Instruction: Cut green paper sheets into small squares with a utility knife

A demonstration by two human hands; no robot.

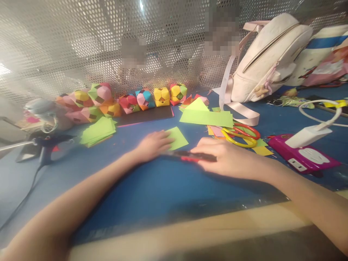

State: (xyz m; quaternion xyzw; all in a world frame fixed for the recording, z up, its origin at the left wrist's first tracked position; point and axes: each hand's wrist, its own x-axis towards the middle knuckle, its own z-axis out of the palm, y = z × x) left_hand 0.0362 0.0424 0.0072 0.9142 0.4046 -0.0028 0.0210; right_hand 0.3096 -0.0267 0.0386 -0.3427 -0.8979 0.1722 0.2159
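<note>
My left hand (153, 145) lies with its fingers stretched out on the left part of a light green paper square (178, 138), pressing it to the blue table mat. My right hand (224, 156) is closed around a utility knife (194, 156) with a red and black handle. The knife's thin grey end points left, along the near edge of the green square and close to my left fingertips. Motion blur smears that end, so I cannot tell if it touches the paper. Beyond my left hand sits a stack of green paper sheets (98, 131).
Folded paper balls (144, 98) line the mesh partition (174, 43). Larger green sheets (208, 117) and yellow and red loop handles (241, 139) lie behind my right hand. A purple power strip (301, 154) and a pale backpack (268, 58) stand right, a dark stand (49, 143) left.
</note>
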